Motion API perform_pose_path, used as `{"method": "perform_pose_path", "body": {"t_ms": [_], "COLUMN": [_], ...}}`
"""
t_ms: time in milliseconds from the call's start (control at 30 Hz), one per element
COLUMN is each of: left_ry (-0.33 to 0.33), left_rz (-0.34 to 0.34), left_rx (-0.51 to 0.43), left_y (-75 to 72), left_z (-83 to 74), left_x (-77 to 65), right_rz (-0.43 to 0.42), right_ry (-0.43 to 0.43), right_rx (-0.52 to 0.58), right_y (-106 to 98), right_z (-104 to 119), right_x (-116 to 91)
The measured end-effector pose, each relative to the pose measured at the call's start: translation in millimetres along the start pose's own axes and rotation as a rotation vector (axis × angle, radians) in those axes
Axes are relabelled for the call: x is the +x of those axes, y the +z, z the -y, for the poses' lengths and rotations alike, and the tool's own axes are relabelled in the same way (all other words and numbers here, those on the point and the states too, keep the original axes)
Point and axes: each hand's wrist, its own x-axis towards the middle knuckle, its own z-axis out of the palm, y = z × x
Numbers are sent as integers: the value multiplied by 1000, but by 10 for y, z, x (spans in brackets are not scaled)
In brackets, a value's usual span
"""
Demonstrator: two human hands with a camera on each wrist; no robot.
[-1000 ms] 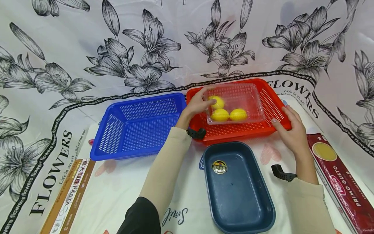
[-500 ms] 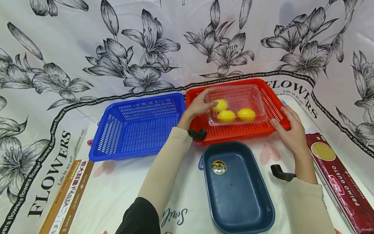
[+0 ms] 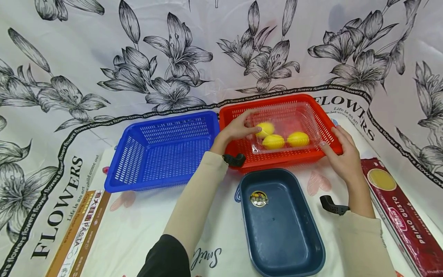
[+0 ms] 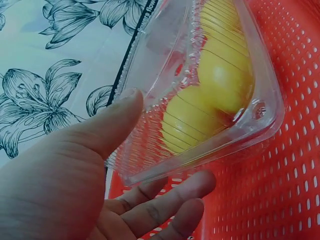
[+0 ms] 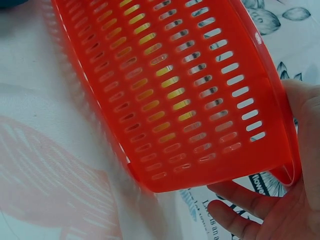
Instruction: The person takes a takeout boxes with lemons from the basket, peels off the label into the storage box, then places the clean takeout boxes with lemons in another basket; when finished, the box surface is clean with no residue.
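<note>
My left hand (image 3: 238,129) holds the left end of a clear plastic box (image 4: 265,112), thumb over its rim and fingers below. Three yellow lemon-like fruits (image 3: 273,142) lie in the box, towards its near side. The box is above the red basket (image 3: 277,158), tilted in the left wrist view; whether it touches the basket floor I cannot tell. At the basket's right end, my right hand (image 3: 340,156) grips the rim, thumb on the inner side and fingers outside. Through the slots of the red basket (image 5: 165,100) yellow shows in the right wrist view.
A blue basket (image 3: 166,161) stands to the left of the red one. Nearer me is a dark blue tray (image 3: 280,231) with a round sticker. Pasta packets lie at both sides, one brown and white (image 3: 77,234), one dark red (image 3: 401,215). Floral cloth hangs behind.
The clear box has shifted right and slightly nearer with my left hand, and the yellow fruits have moved right with it. My right hand stays on the basket's rim.
</note>
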Motion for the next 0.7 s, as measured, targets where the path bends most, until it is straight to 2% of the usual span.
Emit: {"method": "perform_pose_path", "body": {"t_ms": [200,433,700], "left_ry": [-5,-4,17], "left_rz": [5,-33,-73], "left_rx": [61,185,193], "left_y": [-8,-6,-10], "left_z": [-13,11,-9], "left_x": [-4,9,27], "right_rz": [2,8,6], "right_ry": [5,1,-4], "right_rx": [-4,-9,-13], "right_y": [0,11,-4], "right_z": [12,-1,11], "right_x": [3,-9,-11]}}
